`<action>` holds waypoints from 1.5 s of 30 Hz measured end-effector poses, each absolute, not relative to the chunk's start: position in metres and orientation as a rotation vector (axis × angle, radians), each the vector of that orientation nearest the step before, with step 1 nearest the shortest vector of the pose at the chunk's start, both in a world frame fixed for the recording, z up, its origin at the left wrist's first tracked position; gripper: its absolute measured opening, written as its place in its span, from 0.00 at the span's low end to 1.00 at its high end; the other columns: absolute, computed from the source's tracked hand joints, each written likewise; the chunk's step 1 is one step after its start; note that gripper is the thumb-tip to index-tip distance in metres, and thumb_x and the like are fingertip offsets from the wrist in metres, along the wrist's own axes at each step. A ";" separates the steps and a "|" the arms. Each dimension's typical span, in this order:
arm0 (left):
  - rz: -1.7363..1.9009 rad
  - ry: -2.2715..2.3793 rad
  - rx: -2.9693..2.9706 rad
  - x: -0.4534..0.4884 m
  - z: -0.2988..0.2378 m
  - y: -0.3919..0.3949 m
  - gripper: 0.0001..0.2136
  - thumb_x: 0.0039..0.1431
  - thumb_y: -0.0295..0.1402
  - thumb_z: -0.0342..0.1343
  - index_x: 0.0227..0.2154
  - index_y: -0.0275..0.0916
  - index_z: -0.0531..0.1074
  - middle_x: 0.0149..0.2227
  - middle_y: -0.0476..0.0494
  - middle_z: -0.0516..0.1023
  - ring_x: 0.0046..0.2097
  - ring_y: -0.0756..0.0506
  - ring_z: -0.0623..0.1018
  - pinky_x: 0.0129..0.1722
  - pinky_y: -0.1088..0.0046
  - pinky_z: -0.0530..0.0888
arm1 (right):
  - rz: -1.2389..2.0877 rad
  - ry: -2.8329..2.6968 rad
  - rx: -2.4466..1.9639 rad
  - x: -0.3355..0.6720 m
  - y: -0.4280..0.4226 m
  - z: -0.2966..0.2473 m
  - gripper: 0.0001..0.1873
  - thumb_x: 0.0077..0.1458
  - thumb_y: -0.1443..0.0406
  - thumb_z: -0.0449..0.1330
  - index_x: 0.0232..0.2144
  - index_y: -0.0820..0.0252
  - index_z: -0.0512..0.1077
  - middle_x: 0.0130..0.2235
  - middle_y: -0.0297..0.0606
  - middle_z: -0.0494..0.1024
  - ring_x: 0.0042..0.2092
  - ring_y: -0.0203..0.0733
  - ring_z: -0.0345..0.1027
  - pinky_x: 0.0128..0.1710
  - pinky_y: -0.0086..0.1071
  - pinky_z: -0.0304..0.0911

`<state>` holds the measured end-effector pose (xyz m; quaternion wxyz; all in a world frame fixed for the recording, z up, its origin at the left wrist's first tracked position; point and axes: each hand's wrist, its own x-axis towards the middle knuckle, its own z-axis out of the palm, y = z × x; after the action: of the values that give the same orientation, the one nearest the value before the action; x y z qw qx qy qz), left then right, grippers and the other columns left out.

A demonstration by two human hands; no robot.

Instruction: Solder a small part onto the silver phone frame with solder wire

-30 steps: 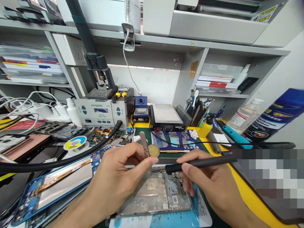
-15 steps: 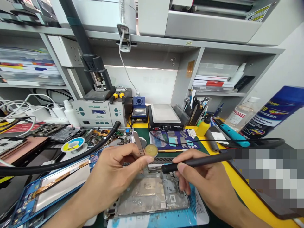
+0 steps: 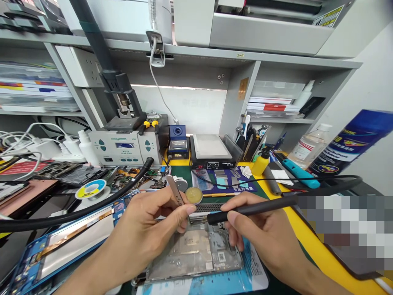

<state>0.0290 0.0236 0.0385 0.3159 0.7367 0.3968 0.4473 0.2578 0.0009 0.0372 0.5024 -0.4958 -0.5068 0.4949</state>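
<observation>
My left hand (image 3: 153, 227) pinches a pair of metal tweezers (image 3: 174, 189), its back end rising above the fingers. My right hand (image 3: 264, 229) grips a soldering iron (image 3: 254, 207) like a pen, the thin metal end pointing left. Both tools meet near a small bright metallic piece at the top edge of a grey metal phone frame (image 3: 181, 256); the fingers hide part of it. Beneath the frame lies a blue and white mat (image 3: 258, 270). Just beyond my left fingertips stands a round tin of yellowish paste (image 3: 194, 195).
A solder spool (image 3: 91, 189) and a thick black hose (image 3: 92, 213) lie at left, beside phone parts and a blue phone frame (image 3: 82, 233). Behind are a hot-air station (image 3: 123, 148), a soldering station (image 3: 178, 147) and a heating plate (image 3: 211, 147). The iron's cable (image 3: 307, 179) loops right.
The whole view has shifted slightly. Both hands keep their grips, and the iron's metal end now shows more clearly at the frame's top edge.
</observation>
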 end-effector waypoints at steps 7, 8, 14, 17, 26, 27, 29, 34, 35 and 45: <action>1.182 1.087 1.913 0.029 0.039 0.023 0.10 0.68 0.35 0.62 0.29 0.43 0.80 0.23 0.54 0.84 0.24 0.51 0.83 0.27 0.84 0.78 | 1.198 -1.243 -1.201 0.259 0.003 0.037 0.07 0.51 0.63 0.75 0.31 0.58 0.82 0.23 0.30 0.76 0.22 0.36 0.71 0.21 0.26 0.65; 1.187 1.092 1.915 0.028 0.039 0.023 0.10 0.68 0.35 0.62 0.29 0.43 0.80 0.23 0.54 0.85 0.24 0.51 0.83 0.27 0.84 0.79 | 1.201 -1.243 -1.197 0.259 0.003 0.037 0.07 0.51 0.63 0.75 0.31 0.58 0.82 0.23 0.30 0.76 0.22 0.36 0.71 0.21 0.27 0.65; 1.190 1.119 1.924 0.030 0.039 0.023 0.09 0.68 0.35 0.62 0.30 0.43 0.81 0.22 0.54 0.85 0.24 0.50 0.83 0.27 0.83 0.79 | 1.214 -1.249 -1.194 0.261 0.003 0.038 0.07 0.53 0.62 0.74 0.31 0.58 0.81 0.23 0.29 0.76 0.22 0.36 0.71 0.21 0.27 0.66; 1.199 1.125 1.903 0.032 0.040 0.023 0.09 0.67 0.35 0.63 0.30 0.43 0.81 0.22 0.54 0.85 0.24 0.50 0.83 0.26 0.83 0.80 | 1.221 -1.240 -1.198 0.261 0.004 0.037 0.08 0.53 0.62 0.74 0.31 0.58 0.81 0.23 0.31 0.77 0.22 0.36 0.71 0.21 0.27 0.66; 1.247 1.087 1.863 0.029 0.028 0.023 0.09 0.69 0.34 0.65 0.30 0.45 0.81 0.24 0.57 0.85 0.25 0.53 0.83 0.29 0.86 0.79 | 1.225 -1.211 -1.182 0.260 0.005 0.037 0.10 0.53 0.60 0.76 0.29 0.59 0.80 0.23 0.30 0.77 0.21 0.35 0.71 0.20 0.25 0.66; 1.242 1.088 1.858 0.028 0.027 0.023 0.09 0.69 0.34 0.65 0.30 0.44 0.81 0.24 0.57 0.85 0.25 0.53 0.83 0.29 0.86 0.79 | 1.223 -1.210 -1.185 0.260 0.005 0.038 0.10 0.52 0.60 0.76 0.29 0.59 0.80 0.23 0.30 0.77 0.21 0.35 0.71 0.20 0.25 0.65; 1.238 1.093 1.848 0.027 0.025 0.022 0.09 0.70 0.34 0.65 0.31 0.44 0.81 0.24 0.57 0.85 0.26 0.53 0.84 0.29 0.86 0.79 | 1.216 -1.209 -1.190 0.260 0.005 0.038 0.10 0.53 0.60 0.75 0.30 0.59 0.81 0.23 0.30 0.78 0.21 0.35 0.72 0.20 0.25 0.65; 1.251 1.091 1.853 0.026 0.026 0.023 0.10 0.69 0.33 0.65 0.30 0.44 0.80 0.24 0.58 0.85 0.26 0.54 0.83 0.30 0.87 0.78 | 1.216 -1.201 -1.199 0.259 0.006 0.038 0.10 0.53 0.60 0.75 0.29 0.58 0.81 0.23 0.30 0.78 0.21 0.36 0.71 0.19 0.26 0.65; 1.250 1.090 1.856 0.027 0.026 0.023 0.10 0.69 0.34 0.66 0.29 0.44 0.80 0.24 0.58 0.85 0.26 0.54 0.83 0.30 0.87 0.78 | 1.213 -1.195 -1.203 0.259 0.006 0.038 0.10 0.52 0.60 0.75 0.29 0.58 0.81 0.23 0.30 0.77 0.21 0.36 0.71 0.19 0.26 0.65; 1.269 1.092 1.848 0.028 0.028 0.024 0.10 0.69 0.34 0.66 0.29 0.44 0.81 0.24 0.56 0.85 0.26 0.52 0.84 0.29 0.84 0.79 | 1.225 -1.184 -1.199 0.260 0.008 0.038 0.10 0.52 0.59 0.75 0.29 0.59 0.81 0.22 0.30 0.76 0.20 0.37 0.71 0.19 0.26 0.65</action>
<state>0.0280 0.0244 0.0284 0.3183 0.7027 0.4152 0.4823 0.2596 0.0075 0.0382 0.5045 -0.4969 -0.4907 0.5077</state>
